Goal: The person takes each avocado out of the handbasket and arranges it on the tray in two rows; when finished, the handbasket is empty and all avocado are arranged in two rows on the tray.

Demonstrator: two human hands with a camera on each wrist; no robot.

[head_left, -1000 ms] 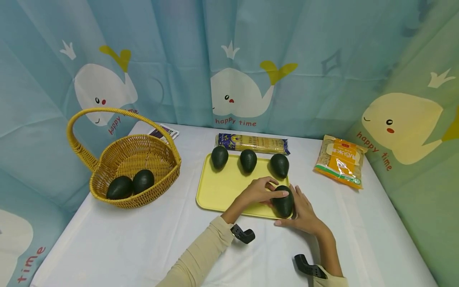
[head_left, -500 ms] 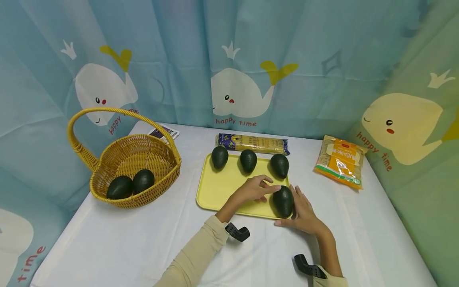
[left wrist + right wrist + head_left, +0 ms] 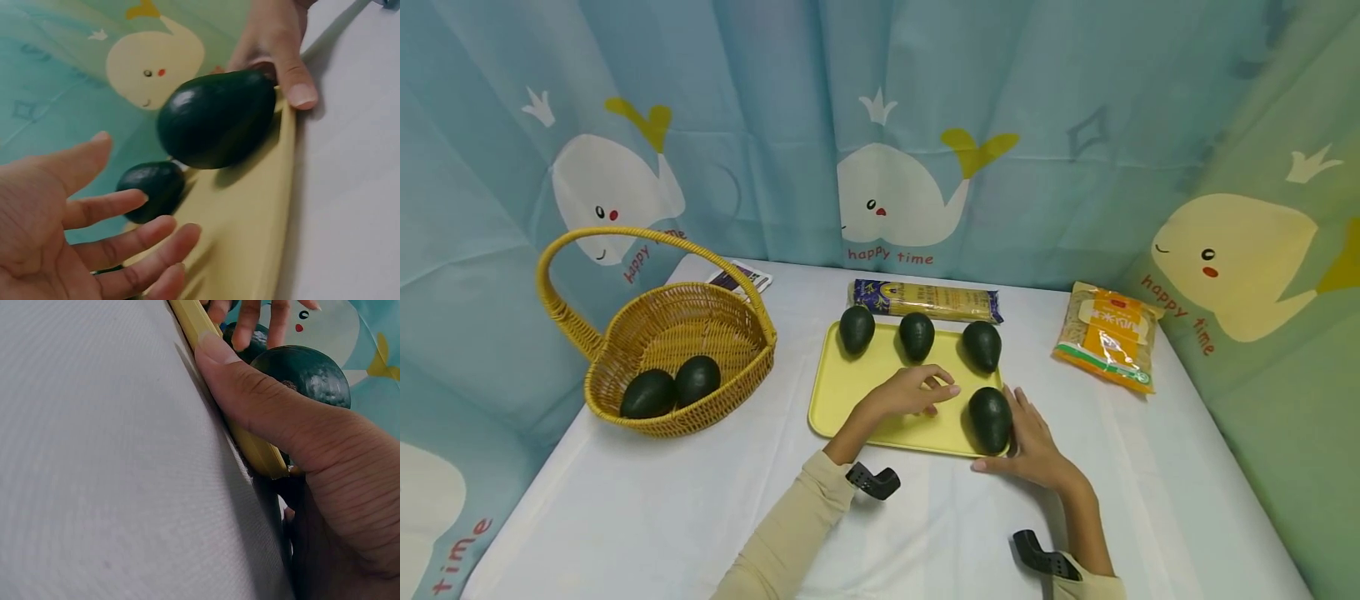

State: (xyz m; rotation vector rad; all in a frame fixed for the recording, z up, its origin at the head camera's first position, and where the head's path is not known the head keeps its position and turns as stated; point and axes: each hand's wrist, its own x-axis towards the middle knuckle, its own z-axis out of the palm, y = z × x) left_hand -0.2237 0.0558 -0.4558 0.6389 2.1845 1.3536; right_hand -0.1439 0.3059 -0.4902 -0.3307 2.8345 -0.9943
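Note:
In the head view my left hand [image 3: 913,392] is over the yellow tray [image 3: 831,400], holding nothing, its fingers loosely spread. In the left wrist view its fingers [image 3: 144,234] are apart from the avocados. A dark green avocado [image 3: 990,420] lies on the tray's near right corner. My right hand [image 3: 1033,442] holds that corner, with the thumb [image 3: 250,384] along the near edge and the fingers along the right side. Along the tray's far edge lie a left avocado [image 3: 856,330], a middle avocado [image 3: 917,337] and a right avocado [image 3: 982,345].
A yellow wicker basket [image 3: 752,371] with a tall handle stands at the left, two avocados [image 3: 648,393] inside. Behind the tray lies a long packet [image 3: 925,300]. An orange-labelled bag [image 3: 1109,336] lies at the right, and a small card-like packet [image 3: 741,277] behind the basket.
My left hand has let go of the avocado at the tray's near right corner and moved left, away from it. My right hand has stayed at the corner.

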